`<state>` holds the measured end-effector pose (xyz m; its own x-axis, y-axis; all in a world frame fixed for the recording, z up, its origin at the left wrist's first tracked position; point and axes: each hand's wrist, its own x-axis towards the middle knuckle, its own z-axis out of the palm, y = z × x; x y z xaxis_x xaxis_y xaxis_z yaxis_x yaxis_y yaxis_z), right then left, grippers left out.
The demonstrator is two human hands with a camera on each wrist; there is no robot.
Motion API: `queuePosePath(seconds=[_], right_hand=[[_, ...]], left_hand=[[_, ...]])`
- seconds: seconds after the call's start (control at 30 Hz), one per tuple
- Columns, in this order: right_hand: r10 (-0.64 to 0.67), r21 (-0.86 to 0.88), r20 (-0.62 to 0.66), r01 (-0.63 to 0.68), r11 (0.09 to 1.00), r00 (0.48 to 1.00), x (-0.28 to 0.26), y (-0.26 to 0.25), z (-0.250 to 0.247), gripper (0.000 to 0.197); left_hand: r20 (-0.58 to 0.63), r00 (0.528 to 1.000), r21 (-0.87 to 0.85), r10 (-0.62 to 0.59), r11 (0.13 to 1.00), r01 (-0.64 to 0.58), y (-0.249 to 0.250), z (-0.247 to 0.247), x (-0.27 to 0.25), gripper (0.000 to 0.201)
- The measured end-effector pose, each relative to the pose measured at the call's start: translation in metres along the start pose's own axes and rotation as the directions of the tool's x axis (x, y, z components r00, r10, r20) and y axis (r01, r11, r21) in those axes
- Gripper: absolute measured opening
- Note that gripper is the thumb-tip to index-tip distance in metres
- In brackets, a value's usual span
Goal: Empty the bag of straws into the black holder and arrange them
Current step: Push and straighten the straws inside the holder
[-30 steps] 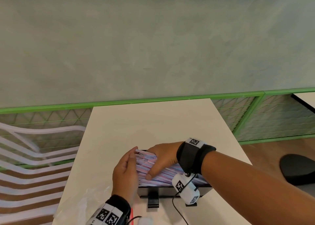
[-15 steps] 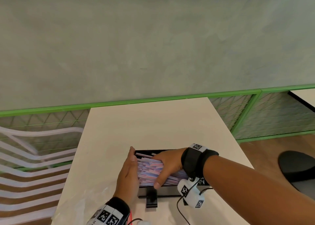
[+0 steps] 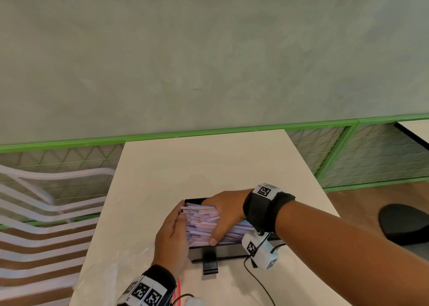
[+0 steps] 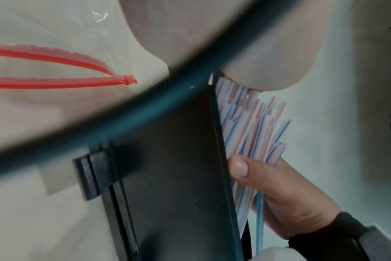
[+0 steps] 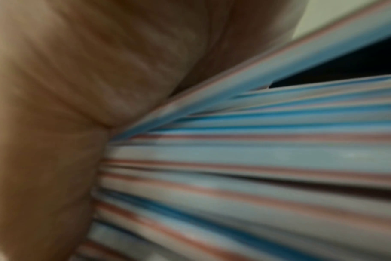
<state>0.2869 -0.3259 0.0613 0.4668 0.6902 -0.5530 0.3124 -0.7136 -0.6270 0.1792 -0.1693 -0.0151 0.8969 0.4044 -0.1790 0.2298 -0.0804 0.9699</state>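
Note:
A bundle of red, blue and white striped straws [image 3: 201, 223] lies lengthways in the black holder [image 3: 222, 252] near the table's front edge. My right hand [image 3: 224, 214] curls over the bundle from above, its thumb on the near side by the holder's front wall. My left hand [image 3: 174, 232] stands flat, with straight fingers pressed against the straws' left ends. The left wrist view shows the holder [image 4: 167, 176], the uneven straw ends [image 4: 252, 127] and the right thumb [image 4: 239, 166]. In the right wrist view the blurred straws [image 5: 234, 167] run under the palm.
The clear zip bag [image 3: 111, 273] with a red seal [image 4: 56, 70] lies flat on the cream table [image 3: 209, 166], left of the holder. A white chair [image 3: 34, 213] stands to the left, a black stool [image 3: 404, 224] to the right and a green railing [image 3: 209, 134] behind.
Both hands have carried the bundle back and down into the holder. The left hand has closed in against the straws' left ends, and the bundle looks tighter.

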Motion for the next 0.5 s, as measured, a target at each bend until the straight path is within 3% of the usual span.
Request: queuePosePath(seconds=[0.17, 0.37, 0.5], right_hand=[[0.006, 0.055, 0.021, -0.007, 0.998, 1.0, 0.004, 0.006, 0.008, 0.051], [0.002, 0.092, -0.003, -0.002, 0.996, 1.0, 0.01, 0.001, 0.014, 0.042], [-0.014, 0.058, -0.03, 0.016, 0.998, 0.999, 0.009, -0.005, 0.012, 0.046]], left_hand=[[0.066, 0.998, 0.015, 0.016, 1.0, -0.017, 0.003, 0.007, -0.005, 0.042], [0.028, 0.999, -0.017, 0.025, 1.0, -0.024, -0.003, 0.006, -0.002, 0.056], [0.001, 0.999, -0.049, 0.038, 0.998, -0.038, 0.004, 0.005, -0.003, 0.046]])
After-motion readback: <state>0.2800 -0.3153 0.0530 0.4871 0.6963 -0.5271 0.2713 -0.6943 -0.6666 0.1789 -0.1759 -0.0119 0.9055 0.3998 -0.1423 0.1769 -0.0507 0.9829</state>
